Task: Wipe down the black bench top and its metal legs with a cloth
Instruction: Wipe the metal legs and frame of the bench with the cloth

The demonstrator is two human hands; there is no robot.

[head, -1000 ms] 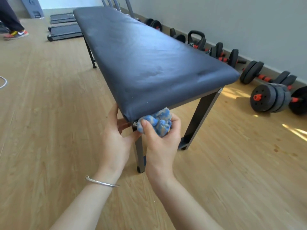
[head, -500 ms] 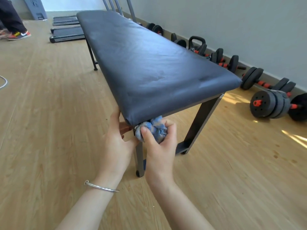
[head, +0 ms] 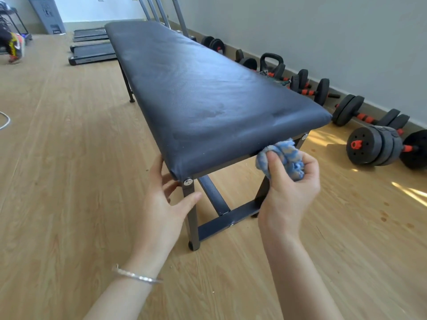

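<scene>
A long black padded bench top (head: 203, 93) runs away from me on dark metal legs. My right hand (head: 288, 188) is shut on a bunched blue and white cloth (head: 283, 155), pressed against the metal frame rail under the near end of the pad, towards the right corner. My left hand (head: 165, 199) rests with fingers spread at the near left corner, thumb against the near left leg (head: 193, 218) just below a silver bolt. A crossbar (head: 228, 219) joins the near legs. The near right leg is mostly hidden behind my right hand.
Black dumbbells with red handles (head: 379, 144) and a kettlebell (head: 271, 62) line the grey wall on the right. Flat treadmills (head: 92, 54) lie beyond the bench's far end. A person's legs (head: 12, 46) show at far left. Wooden floor surrounds the bench.
My right hand has slid the cloth rightwards along the under-frame rail, from the near left corner towards the right corner. My left hand has stayed at the left corner, fingers now spread wider.
</scene>
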